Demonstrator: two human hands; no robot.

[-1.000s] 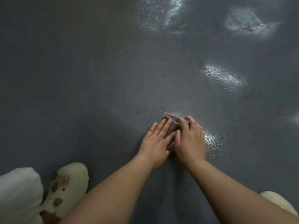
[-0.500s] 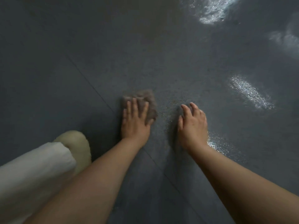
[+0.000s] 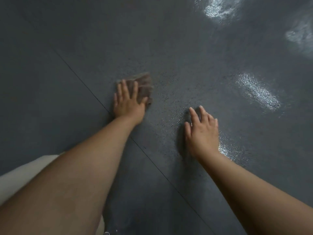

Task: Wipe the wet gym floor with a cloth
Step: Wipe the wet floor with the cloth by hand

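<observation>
Much of my dark gym floor [image 3: 169,48] stays wet: glistening patches [image 3: 257,92] lie ahead, unwiped. My left hand [image 3: 129,102] presses the brown cloth [image 3: 144,85] flat with spread fingers beside a seam; my right hand [image 3: 202,133] rests empty, fingers splayed.

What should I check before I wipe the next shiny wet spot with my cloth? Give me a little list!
1. Cloth lies flat on the floor: ok.
2. Left hand presses on the cloth with straight fingers: ok.
3. Right hand is clear of the cloth, spread over the floor: ok.
4. Wet patch by the right hand is wiped: not ok, it glistens.
5. Long shiny patch farther right is wiped: not ok.
6. Cloth is dry enough to soak up more: cannot tell.
</observation>
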